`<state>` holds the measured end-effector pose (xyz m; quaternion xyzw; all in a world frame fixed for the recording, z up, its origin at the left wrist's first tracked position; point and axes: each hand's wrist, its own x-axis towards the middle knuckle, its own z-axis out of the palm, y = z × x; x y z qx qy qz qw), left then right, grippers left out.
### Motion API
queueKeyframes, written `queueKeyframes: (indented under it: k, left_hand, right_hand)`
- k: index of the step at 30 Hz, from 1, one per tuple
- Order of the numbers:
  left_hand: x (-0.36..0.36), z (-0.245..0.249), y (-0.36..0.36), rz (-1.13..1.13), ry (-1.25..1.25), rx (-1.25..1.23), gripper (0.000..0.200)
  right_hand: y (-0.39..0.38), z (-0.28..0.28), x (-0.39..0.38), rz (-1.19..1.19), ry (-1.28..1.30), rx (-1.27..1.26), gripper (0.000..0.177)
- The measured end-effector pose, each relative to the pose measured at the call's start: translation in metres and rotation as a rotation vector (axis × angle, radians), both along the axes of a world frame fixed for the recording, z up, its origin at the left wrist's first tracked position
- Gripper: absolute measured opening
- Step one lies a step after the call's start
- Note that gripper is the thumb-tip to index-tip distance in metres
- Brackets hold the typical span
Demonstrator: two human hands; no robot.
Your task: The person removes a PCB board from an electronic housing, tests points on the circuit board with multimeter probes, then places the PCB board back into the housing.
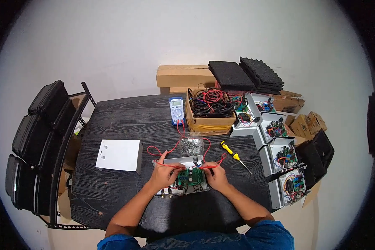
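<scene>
A green circuit board [198,177] lies in an open metal case [191,192] near the table's front edge. My left hand [164,173] is at the board's left side, its fingers closed on a red test probe. At the right side of the board, my right hand [215,174] pinches a second red probe. Both probes point inward over the board's upper part; whether their tips touch it is too small to tell. Red leads run from them to a blue multimeter [177,111], which lies behind a clear box of small parts [191,146].
A white cover [119,155] lies at left. A yellow screwdriver [236,157] is at right. Behind stands a cardboard box [210,126] of cables. Several open units with boards [285,156] line the right edge. Black cases [33,137] sit on a rack at far left.
</scene>
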<state>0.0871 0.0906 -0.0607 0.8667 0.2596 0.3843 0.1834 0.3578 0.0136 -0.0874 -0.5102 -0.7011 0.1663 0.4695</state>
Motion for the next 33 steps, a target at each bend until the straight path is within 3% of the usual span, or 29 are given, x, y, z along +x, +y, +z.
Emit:
queueKeyframes:
  k: [6,9,12,18,23,26,33]
  left_hand:
    - [0.0,0.004,-0.001,0.011,0.036,-0.023,0.01]
    - [0.0,0.002,0.001,0.001,0.008,-0.008,0.01]
    - [0.001,-0.001,0.002,0.007,0.011,-0.004,0.014]
    - [-0.002,-0.006,0.004,0.008,0.052,-0.056,0.022]
    - [0.0,-0.005,0.004,0.012,0.034,0.011,0.013]
    - [-0.002,-0.003,0.002,0.003,0.064,-0.078,0.025]
    - [0.001,0.004,0.001,-0.005,0.078,-0.023,0.02]
  right_hand:
    - [0.004,-0.005,-0.002,-0.022,0.069,-0.004,0.012]
    - [0.0,0.004,-0.011,-0.072,0.253,-0.176,0.014]
    - [-0.004,0.018,-0.016,-0.107,0.196,-0.223,0.013]
    - [-0.006,-0.005,-0.019,-0.186,0.239,-0.147,0.013]
    - [-0.008,-0.001,-0.017,-0.118,0.225,-0.084,0.012]
    - [-0.009,-0.003,-0.016,-0.094,0.192,-0.066,0.012]
    - [-0.008,-0.009,-0.012,-0.043,0.172,-0.081,0.02]
